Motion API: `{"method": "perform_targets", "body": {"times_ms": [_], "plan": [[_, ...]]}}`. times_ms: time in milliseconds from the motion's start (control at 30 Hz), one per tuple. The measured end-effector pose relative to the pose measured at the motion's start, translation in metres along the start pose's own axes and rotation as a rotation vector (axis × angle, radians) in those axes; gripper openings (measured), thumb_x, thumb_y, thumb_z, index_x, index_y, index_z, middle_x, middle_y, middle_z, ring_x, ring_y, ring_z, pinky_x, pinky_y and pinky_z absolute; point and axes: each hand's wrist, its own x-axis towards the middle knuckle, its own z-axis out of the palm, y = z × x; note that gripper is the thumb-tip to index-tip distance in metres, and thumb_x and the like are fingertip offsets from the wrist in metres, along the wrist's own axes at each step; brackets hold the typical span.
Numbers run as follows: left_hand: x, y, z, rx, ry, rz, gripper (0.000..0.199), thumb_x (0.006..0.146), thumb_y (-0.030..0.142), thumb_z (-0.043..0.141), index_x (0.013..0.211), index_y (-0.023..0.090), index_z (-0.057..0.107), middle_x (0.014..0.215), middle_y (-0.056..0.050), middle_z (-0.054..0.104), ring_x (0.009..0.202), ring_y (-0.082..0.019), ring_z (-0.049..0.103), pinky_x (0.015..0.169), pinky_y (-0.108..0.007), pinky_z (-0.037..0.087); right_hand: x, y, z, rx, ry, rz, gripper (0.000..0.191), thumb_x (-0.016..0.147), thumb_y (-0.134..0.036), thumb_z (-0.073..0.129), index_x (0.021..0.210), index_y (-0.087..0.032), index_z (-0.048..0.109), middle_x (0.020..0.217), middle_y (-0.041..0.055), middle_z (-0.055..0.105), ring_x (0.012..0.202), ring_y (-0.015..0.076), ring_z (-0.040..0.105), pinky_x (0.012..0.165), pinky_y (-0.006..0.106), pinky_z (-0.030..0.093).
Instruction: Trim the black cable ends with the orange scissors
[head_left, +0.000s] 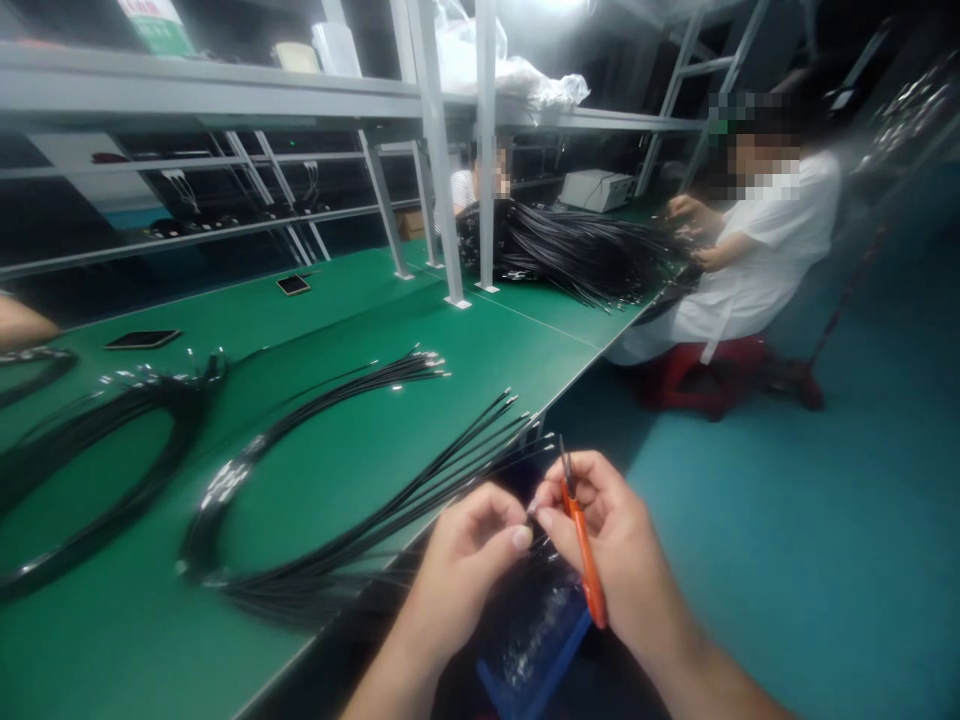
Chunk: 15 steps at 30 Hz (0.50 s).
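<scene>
Slim black cables with bright metal tips (330,555), gathered into one curved bundle, lie on the long green-topped desk (337,460) in front of the person, their near ends fanning towards the desk's edge beside the hands. Laid like this, the loose ends seem easy to reach one by one, while the bend sits well back on the desk, which probably steadies the rest. A glossy pale patch crosses the bend; whether it is a wrap or only glare, I cannot tell.

The left hand (476,555) has thumb and forefinger pinched on a small shiny piece (532,507); blur hides whether it is a cable end or a loose part. The right hand (619,545) meets it there with its fingertips, and also holds a slender hand tool with orange handles and dark metal tips (583,560). The tool rests across that hand, tips upward, likely so that thumb and forefinger are free for fine work without putting it down.

Below the hands is a blue-edged container (559,660) with small glinting bits, perhaps set there to catch or supply little pieces. Another black cable coil (161,410) lies to the left; farther along, a co-worker in white (787,220) sits by a large cable heap (570,245).
</scene>
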Motion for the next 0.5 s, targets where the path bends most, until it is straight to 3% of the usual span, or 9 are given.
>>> {"method": "perform_targets", "body": {"times_ms": [167, 267, 400, 500], "plan": [[0.0014, 0.0005, -0.0014, -0.045, 0.005, 0.022, 0.019, 0.083, 0.029, 0.065, 0.076, 0.015, 0.054, 0.07, 0.0, 0.054, 0.066, -0.012, 0.044, 0.063, -0.022, 0.035, -0.0018, 0.0028, -0.0037, -0.091, 0.089, -0.081, 0.018, 0.078, -0.019, 0.064, 0.09, -0.023, 0.051, 0.08, -0.0018, 0.062, 0.072, 0.0117, 0.058, 0.06, 0.019, 0.047], [0.0005, 0.001, -0.0016, -0.054, 0.008, 0.025, 0.019, 0.082, 0.028, 0.065, 0.076, 0.015, 0.054, 0.07, 0.0, 0.054, 0.067, -0.012, 0.045, 0.064, -0.022, 0.036, -0.0033, 0.0013, -0.0038, -0.069, 0.059, -0.109, 0.02, 0.079, -0.019, 0.064, 0.092, -0.024, 0.05, 0.087, -0.001, 0.063, 0.079, 0.0123, 0.059, 0.066, 0.02, 0.048], [-0.0005, -0.0013, -0.0016, -0.077, 0.003, 0.001, 0.019, 0.082, 0.029, 0.066, 0.076, 0.015, 0.053, 0.069, 0.0, 0.053, 0.066, -0.012, 0.045, 0.065, -0.022, 0.036, -0.0026, 0.0042, 0.0006, -0.041, 0.026, -0.092, 0.019, 0.078, -0.018, 0.065, 0.089, -0.023, 0.05, 0.078, -0.0035, 0.06, 0.069, 0.0099, 0.058, 0.061, 0.018, 0.048], [0.0009, -0.0026, -0.0022, -0.095, 0.006, 0.001, 0.018, 0.082, 0.029, 0.065, 0.078, 0.015, 0.054, 0.07, 0.0, 0.054, 0.066, -0.012, 0.046, 0.064, -0.022, 0.037, -0.0019, 0.009, 0.0005, -0.149, 0.057, -0.122, 0.017, 0.077, -0.018, 0.063, 0.088, -0.023, 0.051, 0.075, -0.0035, 0.059, 0.064, 0.0093, 0.056, 0.056, 0.017, 0.047]]}}
